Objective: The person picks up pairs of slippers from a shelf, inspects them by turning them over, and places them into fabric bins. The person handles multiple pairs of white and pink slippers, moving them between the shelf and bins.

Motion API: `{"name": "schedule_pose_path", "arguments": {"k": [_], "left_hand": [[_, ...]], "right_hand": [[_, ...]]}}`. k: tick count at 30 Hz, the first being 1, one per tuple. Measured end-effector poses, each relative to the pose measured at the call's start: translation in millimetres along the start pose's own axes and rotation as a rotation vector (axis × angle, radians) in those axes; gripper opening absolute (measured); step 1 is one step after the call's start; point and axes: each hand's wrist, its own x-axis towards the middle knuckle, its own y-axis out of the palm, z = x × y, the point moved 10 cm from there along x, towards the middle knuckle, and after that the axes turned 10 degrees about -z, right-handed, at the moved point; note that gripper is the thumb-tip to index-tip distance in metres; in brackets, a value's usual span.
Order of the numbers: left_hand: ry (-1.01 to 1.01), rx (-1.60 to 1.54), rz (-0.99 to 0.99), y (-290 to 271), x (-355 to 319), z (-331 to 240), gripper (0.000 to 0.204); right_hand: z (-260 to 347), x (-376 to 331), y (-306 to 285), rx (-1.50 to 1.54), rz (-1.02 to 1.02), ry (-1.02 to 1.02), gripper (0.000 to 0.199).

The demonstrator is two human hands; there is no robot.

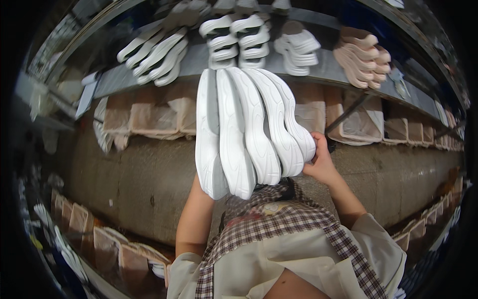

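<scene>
I hold a fanned stack of several white shoe soles [246,132] upright in front of me, at the middle of the head view. My right hand [321,162] grips the stack's right edge, with fingers curled round the outermost sole. My left hand is hidden behind the soles; only its forearm [196,214] shows, rising up under the stack's left side. Below the soles I see my checked apron and pale sleeves.
A grey metal shelf [323,65] ahead carries piles of white soles [239,40] and a pile of pink soles [363,57]. Under it stand bagged boxes [149,117]. A concrete floor strip [144,179] runs across. More boxes [99,239] line the lower left.
</scene>
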Motion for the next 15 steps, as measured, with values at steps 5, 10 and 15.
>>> {"name": "schedule_pose_path", "arguments": {"k": [5,10,15], "left_hand": [[0.159,-0.036,-0.152,-71.3,-54.0,-45.6,0.042],[0.309,-0.067,-0.319,-130.5,-114.0,-73.7,0.043],[0.346,-0.039,-0.522,-170.8,-165.0,-68.2,0.043]], "right_hand": [[35.8,-6.1,79.9,-0.055,0.305,-0.118,0.084],[60.2,-28.8,160.5,-0.212,0.765,-0.357,0.096],[16.2,-43.9,231.2,0.241,0.959,0.307,0.045]]}}
